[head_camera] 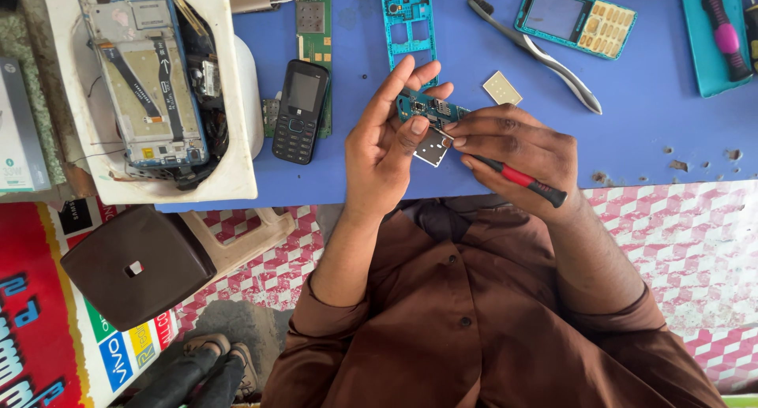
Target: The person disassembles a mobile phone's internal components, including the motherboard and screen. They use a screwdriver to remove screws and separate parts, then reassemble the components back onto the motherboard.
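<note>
Circuit board (430, 108) between both hands, long axis tilted left-to-right.

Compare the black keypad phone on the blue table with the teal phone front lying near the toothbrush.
The black keypad phone looks assembled, with dark keys; the teal phone front is a bare shell with a yellowish keypad. The black one lies upright in view, near the left hand; the teal one lies sideways and tilted, beyond the right hand. Both rest face up on the blue table, untouched.
</note>
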